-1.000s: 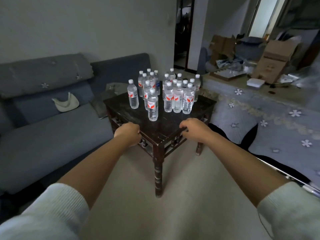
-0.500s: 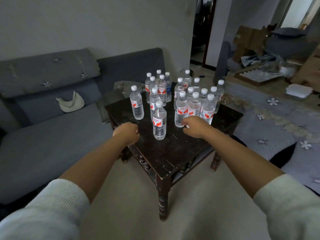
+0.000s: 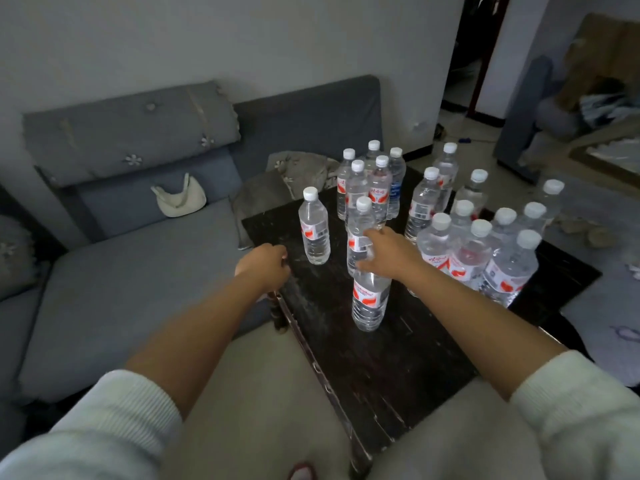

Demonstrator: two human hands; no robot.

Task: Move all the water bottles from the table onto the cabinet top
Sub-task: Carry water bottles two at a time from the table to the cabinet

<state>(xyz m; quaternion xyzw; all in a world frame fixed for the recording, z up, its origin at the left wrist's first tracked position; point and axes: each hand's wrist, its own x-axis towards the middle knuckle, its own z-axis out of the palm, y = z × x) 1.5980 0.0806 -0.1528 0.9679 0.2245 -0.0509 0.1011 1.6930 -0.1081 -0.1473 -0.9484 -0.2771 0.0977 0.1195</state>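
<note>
Several clear water bottles with white caps and red labels stand on the dark wooden table (image 3: pixel 398 368). The nearest bottle (image 3: pixel 369 303) stands alone in front, and my right hand (image 3: pixel 386 254) covers its top. That hand's fingers and thumb spread against the bottle behind (image 3: pixel 360 223). A single bottle (image 3: pixel 313 230) stands to the left. One cluster (image 3: pixel 374 181) is at the back, another (image 3: pixel 478 251) at the right. My left hand (image 3: pixel 266 268) is curled at the table's left edge and holds nothing. No cabinet is in view.
A grey sofa (image 3: pixel 121 278) runs along the left, close against the table, with a white cloth item (image 3: pixel 178 199) and a grey cushion (image 3: pixel 277 188) on it. Pale floor (image 3: pixel 263 403) lies in front. A doorway (image 3: pixel 474 53) opens at the back right.
I have come closer to the table. My right hand moved left, from the right cluster to the top of the nearest bottle. My left hand stayed curled by the left edge.
</note>
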